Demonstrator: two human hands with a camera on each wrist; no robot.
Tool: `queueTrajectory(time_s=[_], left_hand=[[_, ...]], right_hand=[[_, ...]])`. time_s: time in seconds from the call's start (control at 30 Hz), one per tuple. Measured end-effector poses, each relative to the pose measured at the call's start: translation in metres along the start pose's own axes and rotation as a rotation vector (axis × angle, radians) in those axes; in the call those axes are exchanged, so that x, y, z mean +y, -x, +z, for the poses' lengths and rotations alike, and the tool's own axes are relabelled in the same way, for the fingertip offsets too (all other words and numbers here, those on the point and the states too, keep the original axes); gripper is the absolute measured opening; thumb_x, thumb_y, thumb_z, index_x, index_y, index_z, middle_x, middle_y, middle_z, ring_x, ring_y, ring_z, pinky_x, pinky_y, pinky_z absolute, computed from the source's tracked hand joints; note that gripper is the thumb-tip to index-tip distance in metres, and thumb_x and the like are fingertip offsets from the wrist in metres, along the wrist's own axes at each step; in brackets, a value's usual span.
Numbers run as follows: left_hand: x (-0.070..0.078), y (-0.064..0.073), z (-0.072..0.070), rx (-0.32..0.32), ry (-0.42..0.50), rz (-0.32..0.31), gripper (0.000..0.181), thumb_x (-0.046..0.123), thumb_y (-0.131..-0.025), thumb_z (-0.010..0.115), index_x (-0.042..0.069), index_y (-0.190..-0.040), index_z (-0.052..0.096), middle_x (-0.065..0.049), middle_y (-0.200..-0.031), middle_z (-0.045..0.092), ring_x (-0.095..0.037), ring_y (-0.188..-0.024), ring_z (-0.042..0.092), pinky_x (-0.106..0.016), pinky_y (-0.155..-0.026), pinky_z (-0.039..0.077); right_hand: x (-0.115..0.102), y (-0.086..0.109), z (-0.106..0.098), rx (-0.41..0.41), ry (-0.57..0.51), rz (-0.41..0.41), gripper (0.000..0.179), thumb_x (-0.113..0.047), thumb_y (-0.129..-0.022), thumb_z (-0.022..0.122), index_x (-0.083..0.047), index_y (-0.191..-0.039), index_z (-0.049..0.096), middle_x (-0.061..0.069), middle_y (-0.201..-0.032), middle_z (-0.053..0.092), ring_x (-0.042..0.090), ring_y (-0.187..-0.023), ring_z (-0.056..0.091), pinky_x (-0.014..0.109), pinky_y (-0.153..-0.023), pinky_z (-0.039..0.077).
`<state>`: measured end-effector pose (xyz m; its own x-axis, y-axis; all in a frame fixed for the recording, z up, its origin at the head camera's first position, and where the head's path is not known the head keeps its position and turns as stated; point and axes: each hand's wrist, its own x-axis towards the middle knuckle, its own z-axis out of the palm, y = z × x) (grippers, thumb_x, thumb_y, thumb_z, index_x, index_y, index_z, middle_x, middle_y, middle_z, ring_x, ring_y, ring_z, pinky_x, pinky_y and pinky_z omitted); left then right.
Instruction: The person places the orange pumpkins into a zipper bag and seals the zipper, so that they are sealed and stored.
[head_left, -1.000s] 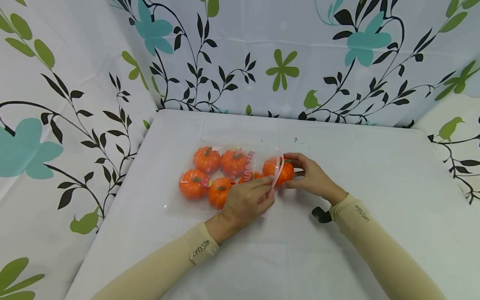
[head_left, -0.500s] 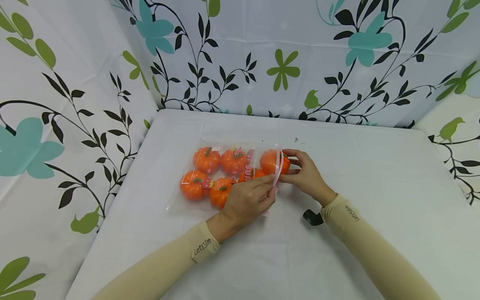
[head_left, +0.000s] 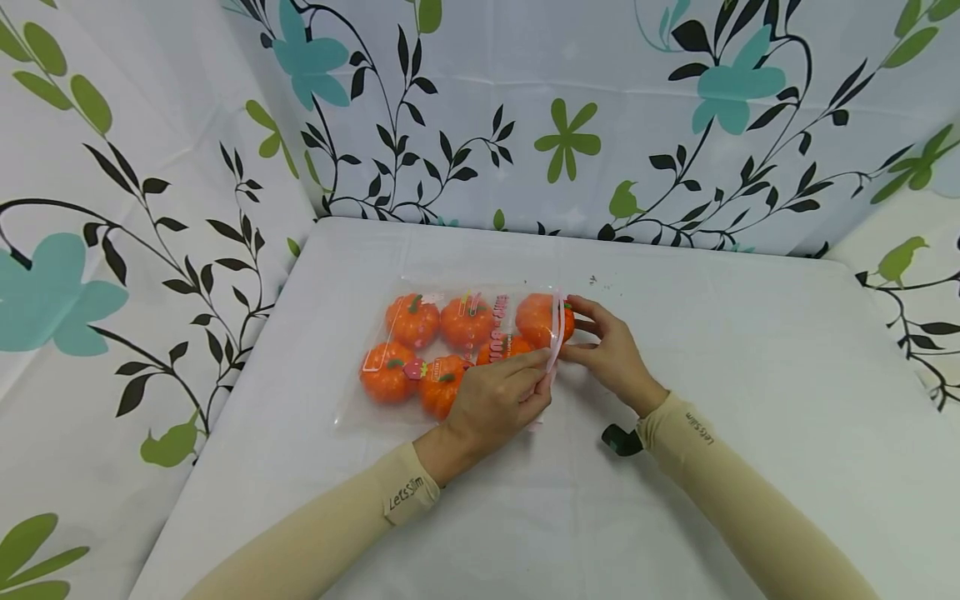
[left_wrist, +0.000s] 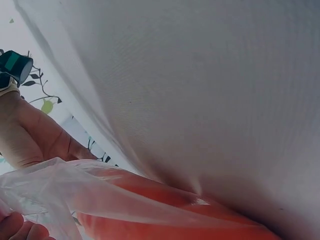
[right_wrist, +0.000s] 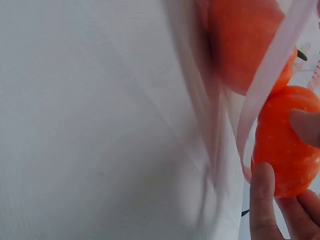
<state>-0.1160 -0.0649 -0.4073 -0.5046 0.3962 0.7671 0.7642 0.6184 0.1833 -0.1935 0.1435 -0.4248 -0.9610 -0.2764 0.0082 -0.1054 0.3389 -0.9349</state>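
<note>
A clear zip bag (head_left: 352, 404) with pink print lies on the table, holding several small orange toy pumpkins (head_left: 412, 320) with green stems. My left hand (head_left: 491, 400) pinches the near side of the bag's pink-edged mouth and covers part of a pumpkin. At that mouth, my right hand (head_left: 611, 350) holds one more pumpkin (head_left: 536, 318), most of it inside the bag. In the right wrist view, thumb and fingers are spread around this pumpkin (right_wrist: 285, 145), which touches another pumpkin (right_wrist: 245, 40). The left wrist view shows the bag's film (left_wrist: 60, 185) over orange.
A white cloth covers the table (head_left: 720, 333). A dark wrist camera (head_left: 622, 440) sits beneath my right wrist. Behind and left hangs a curtain (head_left: 465, 100) printed with leaves and flowers. Small dark specks (head_left: 592, 280) mark the cloth beyond the bag.
My right hand has moved left and slightly away from me, bringing its pumpkin deeper through the bag's mouth. The left hand has stayed nearly still on the bag's edge.
</note>
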Motion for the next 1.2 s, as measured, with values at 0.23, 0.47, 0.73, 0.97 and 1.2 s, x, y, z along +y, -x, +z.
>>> queueTrajectory(time_s=[0.23,0.47,0.73,0.97,1.2], left_hand=[[-0.001,0.0,0.0,0.003,-0.017,0.011,0.015,0.01,-0.082,0.079,0.003,-0.094,0.08,-0.008,-0.107,0.076,-0.015,-0.097,0.073,-0.021,-0.08,0.056],[0.0,0.001,0.002,-0.051,0.013,-0.054,0.009,0.011,-0.085,0.077,0.004,-0.091,0.08,-0.008,-0.109,0.075,-0.016,-0.099,0.073,-0.022,-0.082,0.056],[0.001,0.002,0.001,-0.08,0.036,-0.091,0.005,0.009,-0.085,0.077,0.005,-0.087,0.079,-0.009,-0.112,0.075,-0.017,-0.097,0.074,-0.023,-0.079,0.057],[0.0,0.002,0.0,-0.076,0.04,-0.078,0.009,0.009,-0.085,0.076,0.004,-0.092,0.079,-0.008,-0.113,0.075,-0.017,-0.101,0.073,-0.022,-0.083,0.056],[-0.001,0.003,0.0,-0.062,0.042,-0.063,0.012,0.009,-0.085,0.075,0.003,-0.095,0.08,-0.008,-0.112,0.075,-0.016,-0.101,0.073,-0.022,-0.084,0.055]], right_hand=[[0.002,0.002,0.006,0.066,-0.019,-0.04,0.069,-0.007,-0.082,0.084,-0.006,-0.145,0.054,0.014,-0.14,0.046,0.032,-0.126,0.056,0.024,-0.088,0.055],[0.002,0.004,0.005,0.041,-0.009,-0.069,0.069,-0.01,-0.084,0.082,-0.007,-0.147,0.053,0.013,-0.137,0.051,0.031,-0.124,0.057,0.025,-0.089,0.055],[0.0,0.005,0.006,0.033,-0.025,-0.012,0.057,-0.016,-0.09,0.077,-0.005,-0.141,0.055,0.008,-0.143,0.056,0.029,-0.129,0.055,0.043,-0.101,0.051],[0.0,0.005,0.011,0.045,0.014,-0.025,0.051,-0.011,-0.093,0.073,-0.006,-0.142,0.058,0.014,-0.134,0.057,0.032,-0.119,0.062,0.047,-0.099,0.052],[-0.001,0.005,0.015,0.047,-0.035,0.017,0.05,-0.01,-0.094,0.072,0.001,-0.139,0.055,0.015,-0.14,0.057,0.034,-0.115,0.065,0.028,-0.089,0.056]])
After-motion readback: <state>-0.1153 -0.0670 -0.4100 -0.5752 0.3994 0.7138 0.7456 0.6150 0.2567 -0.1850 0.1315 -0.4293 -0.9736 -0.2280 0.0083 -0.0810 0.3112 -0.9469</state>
